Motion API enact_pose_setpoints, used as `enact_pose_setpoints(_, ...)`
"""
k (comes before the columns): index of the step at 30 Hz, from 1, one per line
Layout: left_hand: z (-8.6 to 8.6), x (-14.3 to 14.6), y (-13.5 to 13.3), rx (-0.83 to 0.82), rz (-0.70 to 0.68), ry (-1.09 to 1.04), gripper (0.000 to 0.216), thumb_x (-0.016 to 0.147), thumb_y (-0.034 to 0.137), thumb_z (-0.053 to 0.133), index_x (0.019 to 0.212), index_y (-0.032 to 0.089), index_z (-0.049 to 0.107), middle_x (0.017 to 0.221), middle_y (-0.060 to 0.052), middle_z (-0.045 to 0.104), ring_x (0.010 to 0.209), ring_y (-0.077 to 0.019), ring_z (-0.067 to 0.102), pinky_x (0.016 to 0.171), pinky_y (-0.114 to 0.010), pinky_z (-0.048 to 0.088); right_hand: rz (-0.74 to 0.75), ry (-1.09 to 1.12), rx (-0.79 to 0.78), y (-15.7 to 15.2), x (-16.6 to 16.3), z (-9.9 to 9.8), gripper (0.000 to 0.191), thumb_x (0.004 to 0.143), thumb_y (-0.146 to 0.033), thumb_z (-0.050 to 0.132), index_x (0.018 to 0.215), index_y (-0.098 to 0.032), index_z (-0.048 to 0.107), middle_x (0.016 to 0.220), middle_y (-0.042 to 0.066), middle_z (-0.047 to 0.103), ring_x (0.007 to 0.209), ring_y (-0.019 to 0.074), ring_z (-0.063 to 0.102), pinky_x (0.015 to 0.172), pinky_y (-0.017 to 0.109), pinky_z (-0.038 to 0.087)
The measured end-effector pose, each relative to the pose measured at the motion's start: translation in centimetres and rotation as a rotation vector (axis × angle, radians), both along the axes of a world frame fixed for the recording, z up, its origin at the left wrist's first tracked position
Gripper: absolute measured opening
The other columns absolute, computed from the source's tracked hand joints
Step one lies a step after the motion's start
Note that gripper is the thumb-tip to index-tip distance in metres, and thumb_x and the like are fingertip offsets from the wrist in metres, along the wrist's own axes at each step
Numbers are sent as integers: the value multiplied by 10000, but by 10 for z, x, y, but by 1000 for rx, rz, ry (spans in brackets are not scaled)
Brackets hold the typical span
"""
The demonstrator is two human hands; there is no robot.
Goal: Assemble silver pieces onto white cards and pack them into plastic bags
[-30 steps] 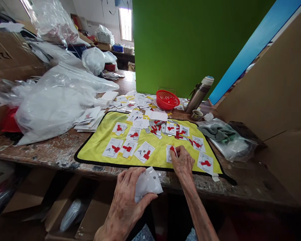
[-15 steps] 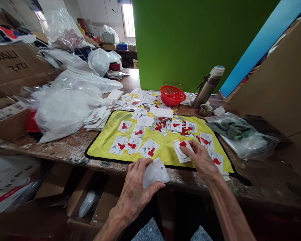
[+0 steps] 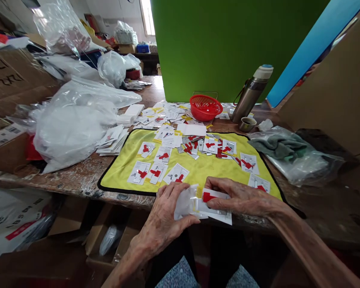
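My left hand [image 3: 168, 212] is closed on a small clear plastic bag [image 3: 186, 202], held at the near edge of the table. Between the fingers of my right hand [image 3: 228, 196] are a white printed card and a red piece [image 3: 208, 197]. The card [image 3: 225, 216] meets the bag's right side; whether its end is inside the mouth I cannot tell. Just beyond my hands, on a yellow cloth [image 3: 120, 164], lie several white cards with red pieces on them, such as the card [image 3: 177, 173] beside my left hand. A heap of red and grey pieces [image 3: 193, 146] sits farther back.
Behind the cloth are scattered cards [image 3: 168, 114], a red basket [image 3: 206, 108], a steel flask [image 3: 252, 94] and a metal cup [image 3: 247, 124]. A big plastic bag [image 3: 75, 128] stands left, a grey-green rag [image 3: 283, 144] right. A green panel [image 3: 228, 48] rises at the back.
My right hand has lifted the card and red piece off the cloth and brought them left and nearer, against the bag. My left hand keeps its hold on the bag.
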State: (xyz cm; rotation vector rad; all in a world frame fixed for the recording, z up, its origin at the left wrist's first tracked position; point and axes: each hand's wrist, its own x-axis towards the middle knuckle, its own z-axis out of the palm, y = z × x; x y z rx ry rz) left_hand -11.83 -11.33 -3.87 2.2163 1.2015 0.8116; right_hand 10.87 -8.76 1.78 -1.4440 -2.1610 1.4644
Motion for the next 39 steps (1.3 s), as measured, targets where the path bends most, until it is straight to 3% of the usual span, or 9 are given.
enact_pose_setpoints(6, -3, 5, 4, -34, -60, -6, 591, 669, 274, 772, 1188, 206, 498, 1094, -74, 619, 1037, -254, 555, 917, -443, 462, 83, -9, -40, 14, -11, 1, 203, 775, -328, 593, 875, -208, 464, 740, -58, 498, 641, 104, 422, 540, 207, 316)
enact_pose_setpoints(12, -12, 3, 5, -125, 31, -68, 601, 702, 305, 747, 1226, 235, 463, 1171, -70, 589, 1104, -245, 537, 937, -433, 465, -99, 138, -149, 14, -12, -4, 324, 762, -430, 636, 935, -211, 470, 762, -50, 510, 660, 103, 420, 550, 201, 319)
enact_pose_setpoints(16, -11, 6, 6, -118, 53, -104, 608, 683, 299, 758, 1218, 232, 478, 1165, -77, 593, 1095, -249, 553, 930, -434, 477, -241, 224, -235, 5, -9, -7, 348, 788, -524, 578, 843, -189, 507, 658, -46, 496, 574, 94, 402, 494, 208, 271)
enact_pose_setpoints(19, -10, 9, 5, -110, 36, -126, 563, 682, 278, 755, 1186, 228, 507, 1148, -76, 608, 1088, -244, 564, 927, -421, 484, -257, 202, -153, 0, -14, -8, 371, 755, -535, 607, 713, -174, 530, 589, -47, 464, 543, 92, 400, 483, 215, 262)
enact_pose_setpoints(23, -11, 7, 4, -118, 80, -156, 570, 690, 286, 752, 1201, 227, 505, 1144, -77, 609, 1074, -238, 575, 895, -400, 504, -327, 264, -133, -2, -19, -5, 337, 743, -494, 628, 858, -184, 563, 766, -8, 584, 631, 113, 515, 530, 216, 348)
enact_pose_setpoints(26, -9, 6, 3, -109, 75, -168, 589, 683, 295, 760, 1207, 224, 503, 1142, -82, 607, 1068, -240, 573, 882, -394, 512, -345, 252, -108, -4, -19, -4, 314, 768, -490, 587, 786, -179, 557, 700, -8, 589, 600, 120, 523, 526, 225, 361)
enact_pose_setpoints(29, -6, 7, 2, -114, 39, -166, 546, 695, 282, 748, 1187, 222, 520, 1129, -82, 615, 1046, -235, 585, 873, -385, 519, -289, 109, 66, -6, -21, -4, 275, 802, -416, 540, 663, -180, 554, 593, -17, 558, 564, 120, 489, 534, 239, 343)
enact_pose_setpoints(34, -4, 11, -1, -108, 35, -169, 545, 706, 237, 734, 1199, 222, 502, 1124, -82, 617, 1049, -237, 589, 899, -404, 507, -280, -112, 326, -14, -36, -6, 257, 830, -377, 496, 650, -201, 553, 607, -12, 565, 603, 140, 484, 596, 265, 345)
enact_pose_setpoints(39, -9, 15, 0, -75, 4, -216, 504, 719, 133, 698, 1176, 201, 497, 1085, -70, 623, 1016, -200, 602, 888, -340, 514, -315, -23, 242, -16, -43, -19, 157, 827, -325, 491, 747, -202, 547, 688, 3, 585, 648, 147, 532, 626, 267, 374)
